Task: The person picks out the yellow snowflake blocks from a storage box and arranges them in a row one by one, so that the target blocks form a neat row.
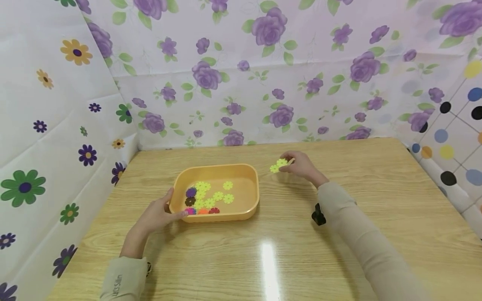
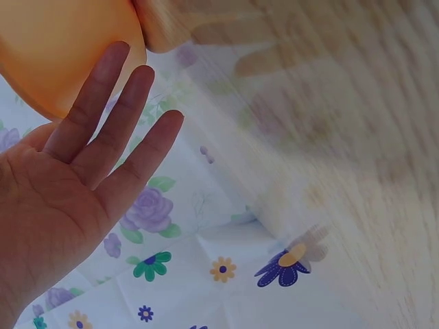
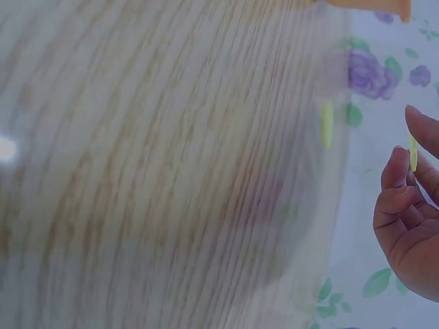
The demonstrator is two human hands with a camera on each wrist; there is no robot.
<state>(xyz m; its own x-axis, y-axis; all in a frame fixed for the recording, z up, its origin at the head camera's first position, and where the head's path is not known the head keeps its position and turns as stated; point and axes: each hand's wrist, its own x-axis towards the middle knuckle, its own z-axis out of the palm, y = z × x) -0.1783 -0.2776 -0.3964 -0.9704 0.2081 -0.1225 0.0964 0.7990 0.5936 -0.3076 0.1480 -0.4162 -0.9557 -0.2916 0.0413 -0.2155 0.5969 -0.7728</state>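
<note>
My left hand point(image 1: 156, 213) rests against the left end of an orange-yellow plastic tray point(image 1: 252, 214), thumb over its near rim. In the left wrist view three fingers stretch straight beside the tray's wall point(image 2: 55, 62). Yellow flower-shaped plastic pieces point(image 1: 228, 198) lie inside, along with a purple one point(image 1: 191, 192), a brown one point(image 1: 190, 201) and some pink, orange and red ones along the near side. To the tray's right, my right hand point(image 1: 301, 164) pinches a yellow flower-shaped piece point(image 3: 413, 154) between thumb and fingers. Another yellow piece point(image 3: 327, 125) is on the table just left of it.
The wood-grain table point(image 1: 226, 259) runs back to a wall sheet with purple roses point(image 1: 269, 27). A flower-patterned sheet point(image 1: 24, 187) hangs on the left, and a dotted one point(image 1: 448, 177) on the right. A black device point(image 1: 319, 215) shows at my right wrist.
</note>
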